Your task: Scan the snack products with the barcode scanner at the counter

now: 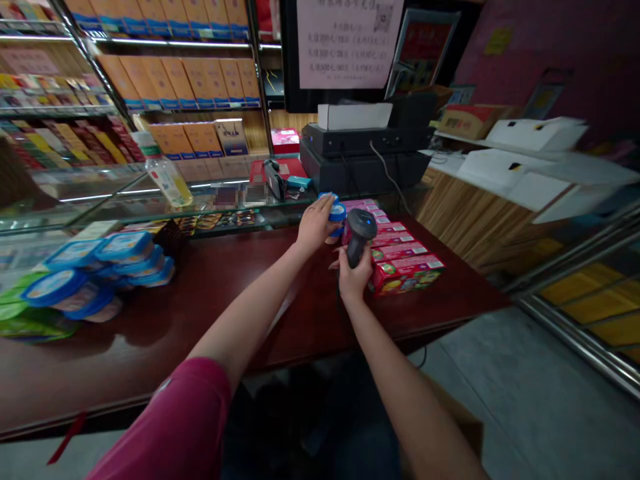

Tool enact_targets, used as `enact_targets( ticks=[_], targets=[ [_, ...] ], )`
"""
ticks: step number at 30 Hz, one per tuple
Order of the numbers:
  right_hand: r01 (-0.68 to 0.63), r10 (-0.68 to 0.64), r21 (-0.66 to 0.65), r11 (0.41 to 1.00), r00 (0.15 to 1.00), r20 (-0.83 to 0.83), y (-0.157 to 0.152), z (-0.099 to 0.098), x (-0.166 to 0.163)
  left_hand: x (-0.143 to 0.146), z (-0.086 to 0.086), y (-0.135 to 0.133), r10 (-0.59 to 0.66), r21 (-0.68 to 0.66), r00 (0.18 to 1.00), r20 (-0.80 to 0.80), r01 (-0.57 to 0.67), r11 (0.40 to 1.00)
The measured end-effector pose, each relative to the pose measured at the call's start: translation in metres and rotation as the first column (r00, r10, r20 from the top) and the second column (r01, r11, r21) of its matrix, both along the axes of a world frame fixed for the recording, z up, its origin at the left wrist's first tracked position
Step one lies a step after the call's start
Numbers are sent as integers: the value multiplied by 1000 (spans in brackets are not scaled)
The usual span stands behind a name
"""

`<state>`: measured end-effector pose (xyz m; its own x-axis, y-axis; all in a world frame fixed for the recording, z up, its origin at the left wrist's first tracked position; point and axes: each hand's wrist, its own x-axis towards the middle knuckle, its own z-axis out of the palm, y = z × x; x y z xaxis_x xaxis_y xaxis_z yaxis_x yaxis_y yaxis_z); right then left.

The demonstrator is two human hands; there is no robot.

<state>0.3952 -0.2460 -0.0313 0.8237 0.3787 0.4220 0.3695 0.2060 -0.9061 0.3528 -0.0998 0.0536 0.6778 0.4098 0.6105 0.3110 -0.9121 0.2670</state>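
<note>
My right hand [355,275] is wrapped round the handle of a dark barcode scanner [361,230], its head up with a small blue light on top. Beside it, my left hand [315,225] grips a small tub with a blue lid [338,213], partly hidden behind the fingers. Another blue lid shows just behind that tub. Right of the scanner stands a row of red and pink cartons [403,267] with fruit pictures. Far to the left, round blue-lidded tubs [60,290] sit by stacked rectangular blue-lidded tubs [125,248].
The dark red wooden counter [225,293] runs across the view, with a glass display case behind. On the glass stands a bottle of yellow liquid [167,175]. A black cash drawer [350,167] is at the back. Green packages [30,320] lie at the left.
</note>
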Motion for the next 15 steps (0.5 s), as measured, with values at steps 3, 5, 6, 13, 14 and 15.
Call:
enact_targets(
  ticks=[3,5,6,13,14,15],
  targets=[
    [-22,22,2,1000,1000,13,1,-2,-1,9,-11,2,21,-84,997,76,-15,996],
    [-68,67,19,998,998,16,1,-1,-2,7,-16,0,34,-152,988,148,-11,988],
    [-96,96,29,995,995,9,0,0,-3,3,-18,0,44,-196,981,191,-6,981],
    [-453,463,98,886,867,-186,-14,18,-15,-86,-26,17,247,-559,876,415,31,828],
    [-525,535,108,844,815,-221,-16,21,-19,-108,-29,23,290,-594,864,412,13,804],
    [-594,601,115,797,758,-253,-19,23,-23,-132,-33,29,328,-620,852,408,-5,785]
  ],
)
